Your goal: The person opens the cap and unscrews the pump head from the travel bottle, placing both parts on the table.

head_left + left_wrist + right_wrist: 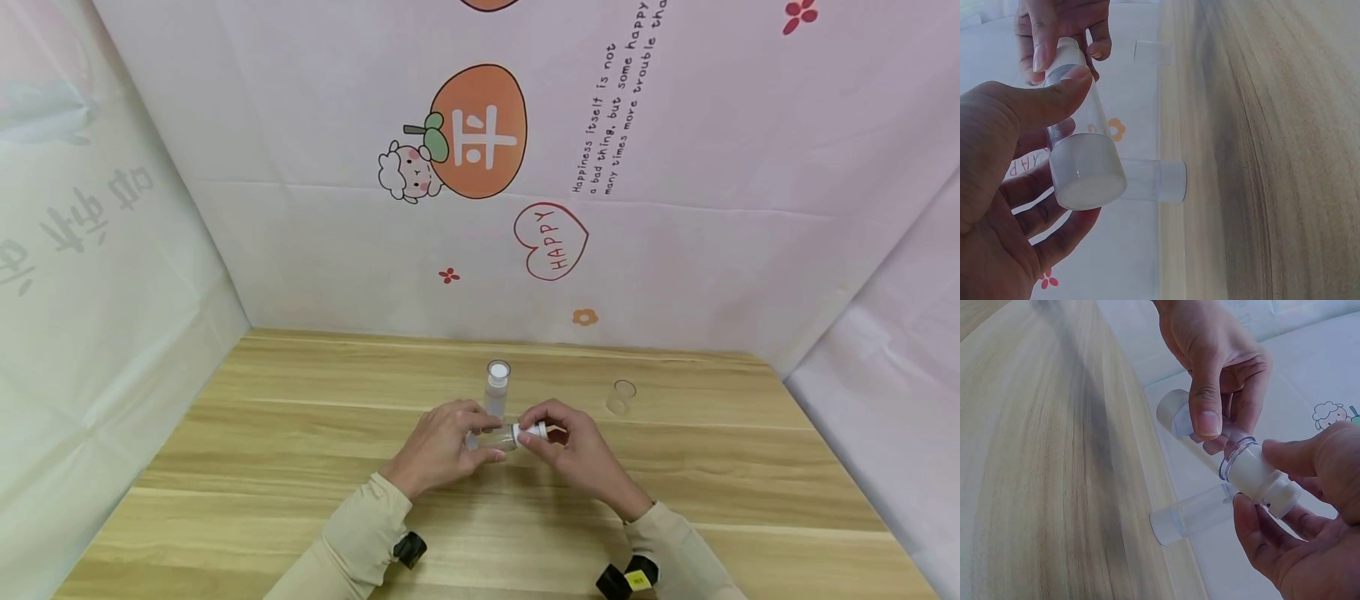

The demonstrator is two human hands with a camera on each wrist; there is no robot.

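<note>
My left hand (441, 443) grips a clear bottle (504, 438), its thumb and fingers round the transparent body. The bottle is held tilted above the table, and its white base (1088, 175) faces the left wrist camera. At the other end my right hand (576, 454) pinches the white pump top (1255, 472) between thumb and fingers. The pump top sits at the bottle's mouth; how firmly it is seated I cannot tell. Just behind the hands, a second clear bottle (497, 393) with a white base and a white top stands upright.
A clear cap (621, 400) stands on the wooden table (300, 450) to the right, beyond my right hand. Printed cloth (337, 250) hangs behind the table's back edge and along both sides. Black wrist cameras (409, 550) are strapped at both sleeves.
</note>
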